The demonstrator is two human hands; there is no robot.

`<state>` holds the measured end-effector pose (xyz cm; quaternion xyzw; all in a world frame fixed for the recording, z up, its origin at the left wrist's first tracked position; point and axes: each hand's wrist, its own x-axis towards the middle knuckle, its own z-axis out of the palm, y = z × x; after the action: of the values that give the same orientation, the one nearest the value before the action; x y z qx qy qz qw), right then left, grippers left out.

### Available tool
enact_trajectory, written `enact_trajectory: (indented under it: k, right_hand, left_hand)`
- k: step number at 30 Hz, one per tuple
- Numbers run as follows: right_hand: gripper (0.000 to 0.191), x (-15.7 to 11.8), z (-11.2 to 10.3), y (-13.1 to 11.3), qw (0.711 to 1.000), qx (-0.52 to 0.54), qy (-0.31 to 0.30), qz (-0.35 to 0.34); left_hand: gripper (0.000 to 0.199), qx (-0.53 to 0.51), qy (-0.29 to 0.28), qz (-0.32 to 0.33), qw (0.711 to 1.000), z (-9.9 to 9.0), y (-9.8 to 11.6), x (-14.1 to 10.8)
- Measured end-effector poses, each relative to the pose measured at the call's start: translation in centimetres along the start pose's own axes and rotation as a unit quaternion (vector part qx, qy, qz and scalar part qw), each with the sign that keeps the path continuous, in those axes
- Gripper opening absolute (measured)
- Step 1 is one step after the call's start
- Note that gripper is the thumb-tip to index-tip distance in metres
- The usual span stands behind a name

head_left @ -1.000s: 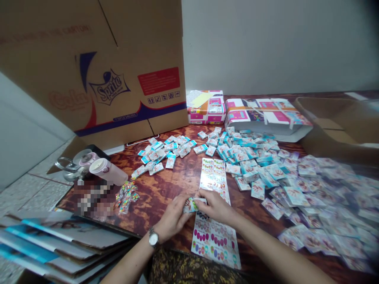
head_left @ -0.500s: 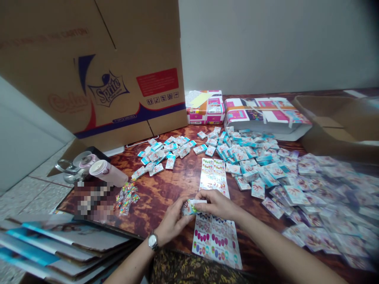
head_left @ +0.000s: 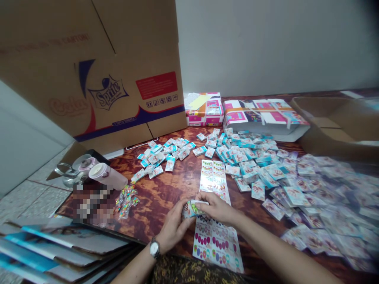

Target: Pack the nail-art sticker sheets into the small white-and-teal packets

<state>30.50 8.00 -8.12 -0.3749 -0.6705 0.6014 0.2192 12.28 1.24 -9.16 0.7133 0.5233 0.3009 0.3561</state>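
My left hand [head_left: 172, 221], a watch [head_left: 154, 247] on its wrist, is closed around a small white-and-blue printed box [head_left: 187, 213]. Against that box my right hand [head_left: 218, 208] pinches a small nail sticker sheet [head_left: 194, 207] with green shapes on it. Whether the sheet is partly inside the box cannot be seen behind the fingers. Under both hands, a long strip of nail sticker sheets [head_left: 218, 246] lies flat on the table [head_left: 142, 221], printed with rows of coloured nail shapes.
Small boxes lie in a group [head_left: 155, 157] and a larger heap [head_left: 247, 156]; purple-edged packets [head_left: 314, 197] spread right. Bagged colourful bits [head_left: 127, 199] and a tumbler [head_left: 108, 176] are left. A big carton [head_left: 124, 47], wrapped parcels [head_left: 204, 112] and an open box [head_left: 334, 138] stand behind.
Both hands stay together over the strip, shifted very slightly down in view. More of the green-printed sticker sheet shows between the fingers, and the box is tilted a little differently.
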Motion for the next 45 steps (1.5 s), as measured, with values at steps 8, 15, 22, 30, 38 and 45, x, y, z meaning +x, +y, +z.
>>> enact_trajectory:
  k: [8, 15, 22, 30, 38, 45]
  right_hand:
    - [0.008, -0.7, -0.2, -1.5, 0.977, -0.185, 0.064, -0.079]
    - [0.009, -0.6, 0.7, -1.2, 0.955, -0.257, 0.115, -0.091]
    - [0.009, -0.6, 0.6, -0.5, 0.963, -0.239, 0.098, -0.072]
    - [0.021, -1.2, -0.9, -0.3, 1.0, -0.008, -0.015, -0.023]
    - [0.016, -1.1, 1.2, -0.2, 0.997, 0.001, 0.075, -0.017]
    - [0.011, -1.3, 1.4, -1.0, 0.985, -0.092, 0.129, -0.074]
  left_hand:
    - [0.049, 0.17, 0.037, 0.103, 0.979, 0.7, -0.3, -0.3]
    - [0.045, 0.187, 0.031, 0.078, 0.979, 0.5, 0.5, 0.2]
    - [0.046, 0.139, 0.016, 0.063, 0.988, 1.0, 0.5, 0.2]
    - [0.057, 0.199, 0.042, 0.048, 0.978, 1.0, -0.5, 0.0]
    - [0.056, 0.254, 0.063, 0.084, 0.961, 2.0, -0.1, 0.1]
    - [0.054, 0.241, 0.094, 0.12, 0.959, 1.6, 0.3, 0.2]
